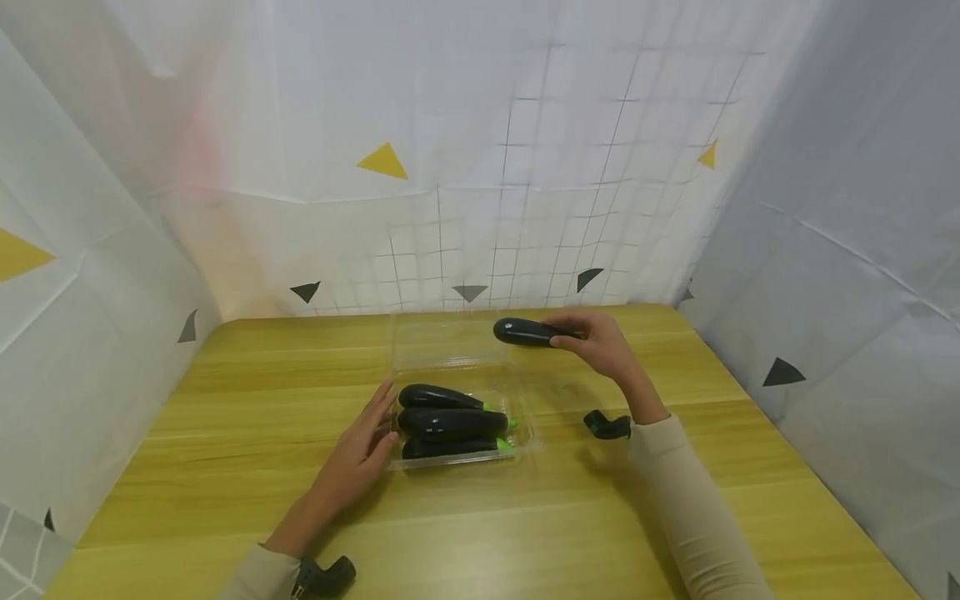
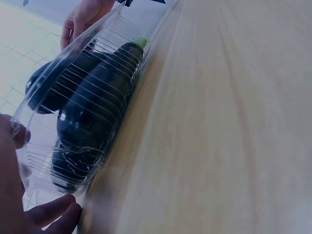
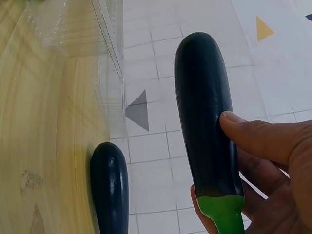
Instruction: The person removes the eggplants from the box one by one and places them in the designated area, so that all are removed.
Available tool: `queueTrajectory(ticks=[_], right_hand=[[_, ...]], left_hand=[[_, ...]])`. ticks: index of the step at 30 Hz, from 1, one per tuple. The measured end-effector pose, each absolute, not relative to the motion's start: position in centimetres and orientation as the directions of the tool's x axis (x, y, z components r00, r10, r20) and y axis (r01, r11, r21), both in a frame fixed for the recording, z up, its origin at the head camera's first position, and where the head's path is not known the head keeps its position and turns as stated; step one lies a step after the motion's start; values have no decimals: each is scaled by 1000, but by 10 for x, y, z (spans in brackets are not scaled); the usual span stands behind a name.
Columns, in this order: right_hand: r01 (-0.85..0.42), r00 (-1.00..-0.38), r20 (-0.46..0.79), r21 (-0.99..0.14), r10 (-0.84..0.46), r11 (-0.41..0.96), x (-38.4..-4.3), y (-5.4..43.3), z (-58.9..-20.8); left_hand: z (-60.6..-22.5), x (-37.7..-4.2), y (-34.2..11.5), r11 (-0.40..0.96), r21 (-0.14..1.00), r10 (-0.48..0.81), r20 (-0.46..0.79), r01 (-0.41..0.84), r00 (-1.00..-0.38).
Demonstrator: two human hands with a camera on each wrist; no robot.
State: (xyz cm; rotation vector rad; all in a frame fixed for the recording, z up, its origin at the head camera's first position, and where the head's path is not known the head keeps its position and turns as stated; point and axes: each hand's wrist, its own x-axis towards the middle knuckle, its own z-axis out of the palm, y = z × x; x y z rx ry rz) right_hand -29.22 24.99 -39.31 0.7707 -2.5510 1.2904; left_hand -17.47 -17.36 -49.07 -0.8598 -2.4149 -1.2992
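Observation:
My right hand (image 1: 600, 342) holds an eggplant (image 1: 521, 332) near its green stem end, thumb on one side and fingers behind, above the back of the table. In the right wrist view the same eggplant (image 3: 204, 112) points its rounded end away from the hand. A second eggplant (image 3: 109, 190) lies on the table there; the head view does not clearly show it. A clear plastic clamshell box (image 1: 525, 442) stands mid-table with three eggplants (image 1: 453, 423) in it, green stems to the right. Against its left side rests my left hand (image 1: 356, 457), fingers extended and touching the wall.
The box's transparent lid (image 1: 450, 340) lies folded back towards the rear edge of the wooden table (image 1: 247, 433). White sheets (image 1: 330, 242) with grid lines and triangle marks enclose the table at the back and both sides.

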Motion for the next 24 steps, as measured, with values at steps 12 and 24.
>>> queueTrajectory(ticks=[12, 24], right_hand=[[-504, -861, 361, -707, -359, 496, -296, 263, -395], [-469, -880, 338, -722, -333, 508, -305, 273, -400]], left_hand=[[-491, -174, -172, 415, 675, 373, 485, 610, -791], [-492, -175, -174, 418, 669, 376, 489, 615, -787]])
